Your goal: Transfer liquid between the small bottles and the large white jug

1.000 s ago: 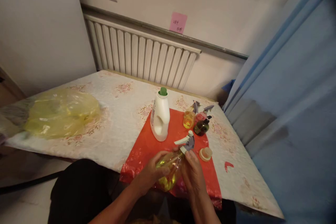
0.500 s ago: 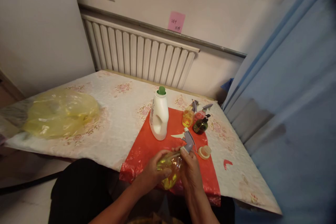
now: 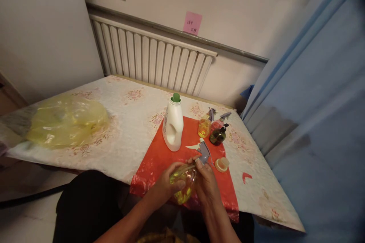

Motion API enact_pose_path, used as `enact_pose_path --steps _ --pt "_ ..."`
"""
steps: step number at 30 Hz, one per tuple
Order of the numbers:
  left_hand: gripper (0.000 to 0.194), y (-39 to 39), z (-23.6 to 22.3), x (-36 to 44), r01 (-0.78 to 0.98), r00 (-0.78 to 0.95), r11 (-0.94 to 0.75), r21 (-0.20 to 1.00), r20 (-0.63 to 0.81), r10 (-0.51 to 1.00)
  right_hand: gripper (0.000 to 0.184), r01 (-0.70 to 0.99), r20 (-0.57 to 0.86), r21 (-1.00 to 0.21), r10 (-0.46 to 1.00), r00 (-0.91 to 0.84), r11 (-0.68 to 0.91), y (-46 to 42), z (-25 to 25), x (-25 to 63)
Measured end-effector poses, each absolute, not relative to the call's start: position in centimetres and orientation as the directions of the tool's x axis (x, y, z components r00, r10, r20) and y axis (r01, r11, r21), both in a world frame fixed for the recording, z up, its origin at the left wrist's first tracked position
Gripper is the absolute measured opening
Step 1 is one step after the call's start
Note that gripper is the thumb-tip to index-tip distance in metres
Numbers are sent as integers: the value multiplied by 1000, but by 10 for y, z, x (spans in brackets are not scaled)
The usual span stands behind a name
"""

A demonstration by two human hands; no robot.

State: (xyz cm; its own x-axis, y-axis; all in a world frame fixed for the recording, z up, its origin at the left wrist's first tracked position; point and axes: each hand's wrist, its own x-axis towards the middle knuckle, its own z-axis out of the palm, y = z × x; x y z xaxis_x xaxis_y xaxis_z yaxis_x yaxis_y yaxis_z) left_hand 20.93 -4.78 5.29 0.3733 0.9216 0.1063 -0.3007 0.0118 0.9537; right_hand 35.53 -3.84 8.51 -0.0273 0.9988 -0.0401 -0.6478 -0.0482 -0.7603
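In the head view, a clear bottle with yellow liquid [image 3: 184, 186] is held tilted over the near edge of a red plastic sheet. My left hand [image 3: 168, 182] is wrapped around its body. At the neck, my right hand [image 3: 205, 176] is closed about the base of a grey spray trigger head [image 3: 203, 152]. Whether that head is fully seated on the neck is hidden by my fingers. A pale pointed piece [image 3: 193, 147] shows beside the trigger head. Beyond my hands stands a white jug [image 3: 173, 127] with a green piece [image 3: 176, 98] in its mouth.
An orange spray bottle [image 3: 204, 128], a pink spray bottle [image 3: 218, 123] and a dark green pump bottle [image 3: 217, 136] stand on the red sheet [image 3: 148, 167]. A pale cap [image 3: 221, 164] lies right of my hands. A yellow plastic bag [image 3: 67, 121] lies left; a blue curtain [image 3: 308, 102] hangs right.
The grey trigger head in my right hand has tilted slightly and shifted a little. My left hand keeps its hold on the bottle; the other things stay put.
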Motion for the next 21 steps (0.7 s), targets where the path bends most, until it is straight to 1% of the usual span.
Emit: enact_pose_path --steps 5,9,15,21 --pt "54 -50 60 207 -324 358 59 944 64 932 22 -671 8 -742 1000 -27 -13 -43 86 354" --pt "52 -51 64 206 -351 366 90 932 48 929 25 -653 22 -758 999 -36 -6 -44 87 356" --pt "53 -51 65 206 -343 383 46 938 95 919 23 -623 -27 -782 1000 -13 -29 -40 84 361" --pt "54 -52 61 206 -281 368 3 960 105 924 17 -620 -47 -782 998 -38 -61 -40 87 358"
